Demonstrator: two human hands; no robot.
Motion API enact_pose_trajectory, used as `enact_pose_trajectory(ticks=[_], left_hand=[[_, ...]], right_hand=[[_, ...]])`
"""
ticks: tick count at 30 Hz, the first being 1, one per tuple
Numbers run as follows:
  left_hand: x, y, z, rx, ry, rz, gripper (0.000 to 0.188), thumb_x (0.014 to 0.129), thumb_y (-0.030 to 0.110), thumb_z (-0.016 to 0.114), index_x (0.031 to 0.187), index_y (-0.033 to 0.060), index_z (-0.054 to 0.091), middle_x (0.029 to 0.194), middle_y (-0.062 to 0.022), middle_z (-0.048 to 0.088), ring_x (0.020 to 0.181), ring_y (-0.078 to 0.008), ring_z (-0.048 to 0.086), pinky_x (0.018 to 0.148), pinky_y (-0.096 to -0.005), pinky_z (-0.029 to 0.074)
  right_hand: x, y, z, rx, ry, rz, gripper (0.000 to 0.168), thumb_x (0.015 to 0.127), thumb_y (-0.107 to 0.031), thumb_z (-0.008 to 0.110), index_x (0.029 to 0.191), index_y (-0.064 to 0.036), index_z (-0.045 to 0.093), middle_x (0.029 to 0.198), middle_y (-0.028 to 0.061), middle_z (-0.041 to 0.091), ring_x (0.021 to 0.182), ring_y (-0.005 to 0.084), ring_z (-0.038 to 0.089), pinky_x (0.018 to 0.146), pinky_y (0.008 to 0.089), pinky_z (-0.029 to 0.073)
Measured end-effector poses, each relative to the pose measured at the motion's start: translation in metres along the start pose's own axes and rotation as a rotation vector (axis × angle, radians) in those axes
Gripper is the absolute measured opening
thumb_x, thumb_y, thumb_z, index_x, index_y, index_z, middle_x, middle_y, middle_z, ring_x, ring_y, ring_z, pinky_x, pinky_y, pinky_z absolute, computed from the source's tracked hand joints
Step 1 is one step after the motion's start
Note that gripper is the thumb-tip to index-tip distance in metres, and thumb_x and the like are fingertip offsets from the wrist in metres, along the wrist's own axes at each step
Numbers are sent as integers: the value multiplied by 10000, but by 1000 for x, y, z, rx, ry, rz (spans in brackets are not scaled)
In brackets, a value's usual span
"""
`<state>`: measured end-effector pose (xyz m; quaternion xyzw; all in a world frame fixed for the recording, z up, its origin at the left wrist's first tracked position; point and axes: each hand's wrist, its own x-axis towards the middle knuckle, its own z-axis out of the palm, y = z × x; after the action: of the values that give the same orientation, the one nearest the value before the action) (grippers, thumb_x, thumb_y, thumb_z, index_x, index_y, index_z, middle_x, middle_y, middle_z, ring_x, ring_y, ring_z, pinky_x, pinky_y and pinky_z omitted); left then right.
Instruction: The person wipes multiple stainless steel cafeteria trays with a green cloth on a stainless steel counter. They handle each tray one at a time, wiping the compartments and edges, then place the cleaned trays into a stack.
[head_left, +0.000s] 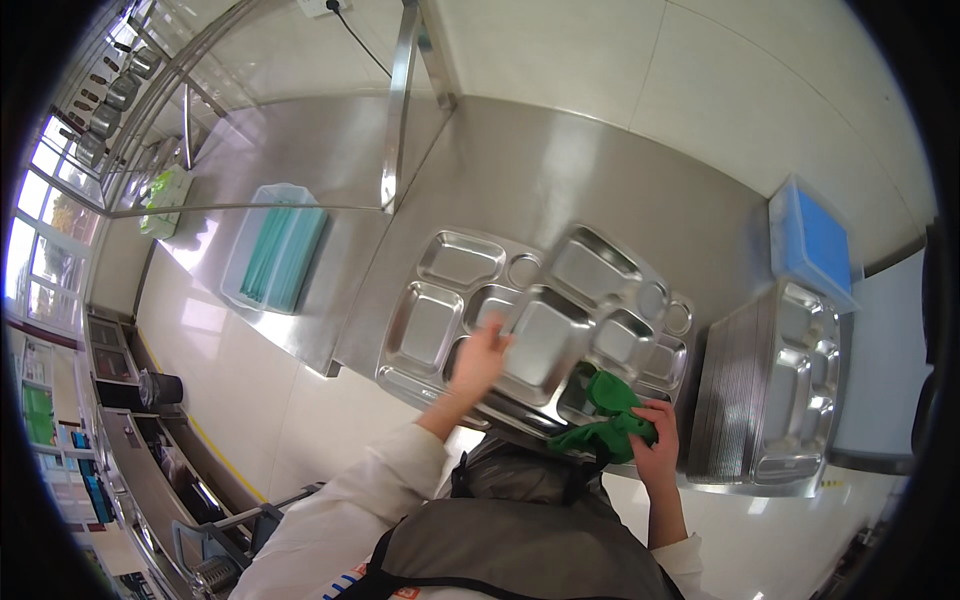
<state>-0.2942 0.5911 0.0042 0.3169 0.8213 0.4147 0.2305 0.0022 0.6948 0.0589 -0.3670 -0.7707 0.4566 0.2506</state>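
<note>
A stainless steel compartment tray (551, 337) lies tilted over other metal compartment trays (427, 326) on the steel counter, close to my body. My left hand (481, 360), slightly blurred, is over the left part of these trays, beside the upper tray's left edge; whether its fingers touch or grip the metal I cannot tell. A green cloth (619, 420) is held in my right hand (656, 439), bunched against the near right edge of the upper tray. To the right of that hand stands a tall stack of similar trays (795, 397).
Behind the tall stack is a clear plastic box with a blue top (821, 232). On the left counter stands a translucent bin of long green items (277, 255), near a metal shelf post (397, 127). A green and white package (166, 202) sits farther left.
</note>
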Motion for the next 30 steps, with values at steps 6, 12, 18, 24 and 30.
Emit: enact_pose_trajectory(ticks=[6,12,18,24,30], left_hand=[[18,-110,-111,-478,132,-169,231,875,31,572,1100,56,527,898,-4,591,809,-100,534,728,-257,435],[19,-188,-138,-124,191,-212,276,840,9,574,1109,56,539,873,-62,598,788,-200,569,755,-309,455],[21,-48,-107,614,455,247,383,775,-2,552,1157,19,536,1047,-216,574,943,-407,545,844,-461,441],[-31,4,72,119,-134,322,591,800,43,551,1332,-88,329,1292,-290,404,1162,-460,413,1003,-464,358],[-40,-42,143,74,-46,161,657,820,29,560,1379,-85,235,1333,-288,345,1260,-459,307,1084,-496,239]], right_hand=[[8,1,0,-10,35,-5,366,678,72,600,1020,-57,614,1081,126,527,1008,277,540,881,335,426],[26,-6,10,-89,-41,-47,393,672,74,591,1042,-56,606,1099,121,528,1018,297,540,893,344,425],[76,0,6,-230,88,-126,439,690,55,585,1110,-72,583,1150,143,538,1077,334,525,929,378,421],[178,79,63,-549,57,-227,430,740,-61,633,1160,-93,546,1206,172,510,1102,366,487,932,454,421],[158,80,112,-526,-246,-282,331,732,-94,629,1057,-88,568,1119,134,550,1044,323,526,842,453,438]])
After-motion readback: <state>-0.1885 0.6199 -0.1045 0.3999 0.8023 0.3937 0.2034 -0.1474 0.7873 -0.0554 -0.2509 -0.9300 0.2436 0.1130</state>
